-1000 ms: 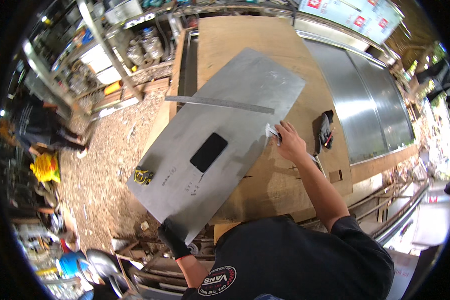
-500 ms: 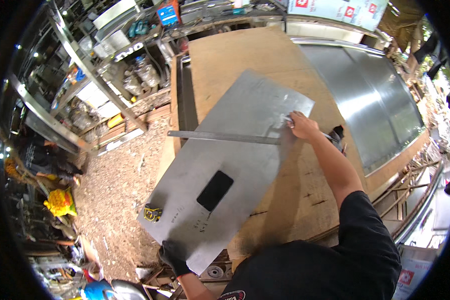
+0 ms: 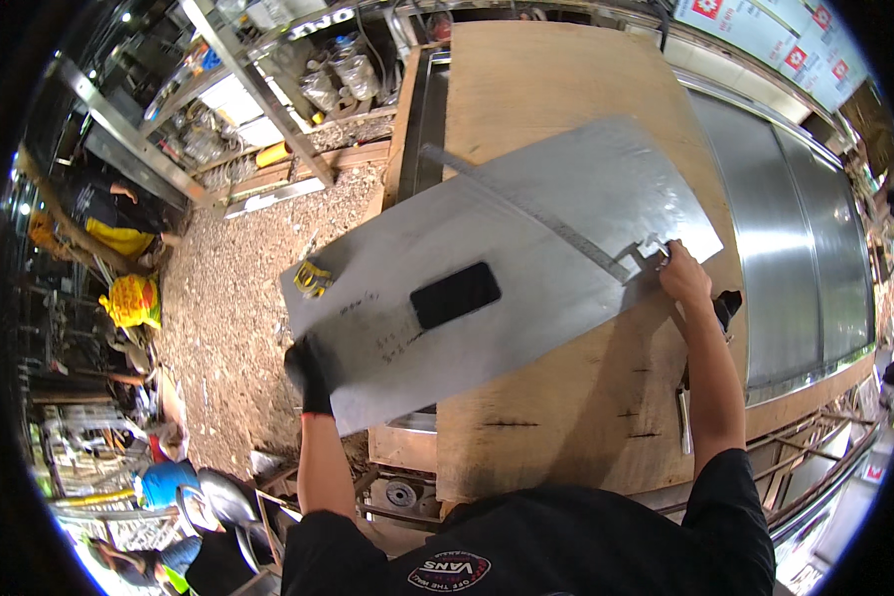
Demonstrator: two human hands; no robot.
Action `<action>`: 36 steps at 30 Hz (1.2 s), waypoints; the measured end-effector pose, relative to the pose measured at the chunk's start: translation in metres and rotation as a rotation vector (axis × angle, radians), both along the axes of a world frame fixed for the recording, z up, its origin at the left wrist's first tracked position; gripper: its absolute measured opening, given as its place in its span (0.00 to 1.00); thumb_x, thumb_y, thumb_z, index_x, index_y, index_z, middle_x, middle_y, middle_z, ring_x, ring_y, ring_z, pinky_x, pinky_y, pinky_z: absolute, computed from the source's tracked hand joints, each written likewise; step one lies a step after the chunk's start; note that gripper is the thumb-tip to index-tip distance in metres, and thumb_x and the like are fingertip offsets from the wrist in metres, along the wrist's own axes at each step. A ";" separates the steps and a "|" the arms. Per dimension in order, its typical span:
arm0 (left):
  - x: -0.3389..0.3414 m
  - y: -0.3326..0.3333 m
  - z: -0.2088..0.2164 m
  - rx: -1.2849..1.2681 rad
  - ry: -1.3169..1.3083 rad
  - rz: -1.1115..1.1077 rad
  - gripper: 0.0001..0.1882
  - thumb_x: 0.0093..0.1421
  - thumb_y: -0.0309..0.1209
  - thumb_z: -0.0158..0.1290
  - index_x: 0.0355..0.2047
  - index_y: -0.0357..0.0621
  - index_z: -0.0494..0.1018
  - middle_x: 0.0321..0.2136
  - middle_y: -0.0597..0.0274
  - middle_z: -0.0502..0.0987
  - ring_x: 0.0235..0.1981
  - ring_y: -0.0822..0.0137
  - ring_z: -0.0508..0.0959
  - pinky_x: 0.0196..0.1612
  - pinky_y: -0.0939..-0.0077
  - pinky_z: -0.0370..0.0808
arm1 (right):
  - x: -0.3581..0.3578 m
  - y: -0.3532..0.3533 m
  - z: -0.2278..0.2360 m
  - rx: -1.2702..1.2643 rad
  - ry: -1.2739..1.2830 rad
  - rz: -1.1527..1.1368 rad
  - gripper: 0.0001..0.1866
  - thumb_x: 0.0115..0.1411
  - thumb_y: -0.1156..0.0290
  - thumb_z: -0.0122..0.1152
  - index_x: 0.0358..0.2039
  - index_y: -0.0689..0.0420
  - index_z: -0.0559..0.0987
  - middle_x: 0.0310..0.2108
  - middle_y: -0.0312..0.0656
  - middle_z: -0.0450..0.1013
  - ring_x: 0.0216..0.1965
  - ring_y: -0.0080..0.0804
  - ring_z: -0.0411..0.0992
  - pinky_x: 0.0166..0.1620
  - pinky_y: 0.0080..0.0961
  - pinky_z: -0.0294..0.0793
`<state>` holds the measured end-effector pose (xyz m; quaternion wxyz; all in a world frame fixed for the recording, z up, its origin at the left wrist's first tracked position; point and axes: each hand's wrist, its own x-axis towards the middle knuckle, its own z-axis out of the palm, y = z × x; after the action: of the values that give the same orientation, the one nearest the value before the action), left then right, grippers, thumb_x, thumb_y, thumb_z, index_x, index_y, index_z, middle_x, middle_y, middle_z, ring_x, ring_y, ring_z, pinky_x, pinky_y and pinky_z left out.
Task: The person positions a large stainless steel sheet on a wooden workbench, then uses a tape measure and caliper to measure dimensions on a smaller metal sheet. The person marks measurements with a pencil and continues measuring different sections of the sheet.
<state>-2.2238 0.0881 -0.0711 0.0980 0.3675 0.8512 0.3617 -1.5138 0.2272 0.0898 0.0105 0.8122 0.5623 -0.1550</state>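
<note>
A flat grey metal sheet lies aslant on a plywood board, its left end overhanging the edge. My left hand, in a black glove, grips that left end; its fingers are partly hidden. At the sheet's right end, my bare right hand is closed around a silver caliper, whose jaws cast a shadow on the metal. Whether this hand also pinches the sheet, I cannot tell. A steel ruler lies diagonally across the sheet. A black phone and a yellow-black tape measure rest on it, beside handwritten marks.
Under the sheet is the plywood board; a shiny metal panel lies to its right. Near my right forearm are a slim silver tool and a black item. Another person is at far left, beside a metal frame.
The sheet has turned clockwise, carrying the phone, tape measure and ruler with it. My left hand has moved up and my right hand outward to the right. The head view has shifted too.
</note>
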 end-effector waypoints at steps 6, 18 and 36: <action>0.024 0.096 0.029 -0.182 0.209 -0.070 0.28 0.64 0.54 0.52 0.36 0.37 0.81 0.33 0.41 0.82 0.35 0.41 0.81 0.40 0.49 0.76 | 0.024 -0.001 -0.003 -0.034 -0.031 -0.071 0.18 0.66 0.59 0.50 0.51 0.55 0.74 0.54 0.48 0.75 0.56 0.53 0.73 0.56 0.49 0.73; 0.066 0.231 0.031 -0.122 0.263 -0.223 0.27 0.63 0.53 0.52 0.33 0.37 0.81 0.31 0.42 0.82 0.34 0.44 0.81 0.38 0.49 0.76 | 0.086 -0.006 -0.029 -0.025 -0.020 -0.215 0.22 0.66 0.54 0.48 0.50 0.58 0.76 0.48 0.60 0.77 0.53 0.59 0.75 0.53 0.51 0.73; 0.040 0.283 0.015 0.112 -0.420 -0.593 0.17 0.64 0.44 0.57 0.35 0.40 0.80 0.23 0.62 0.79 0.24 0.64 0.78 0.28 0.65 0.74 | 0.067 -0.013 -0.039 0.166 0.033 -0.264 0.24 0.69 0.51 0.50 0.47 0.61 0.78 0.42 0.60 0.79 0.48 0.61 0.76 0.48 0.50 0.74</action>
<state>-2.1841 0.3712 -0.0561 0.3508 0.5208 0.6479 0.4313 -1.4471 0.2142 0.0509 -0.0863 0.8744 0.4616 -0.1215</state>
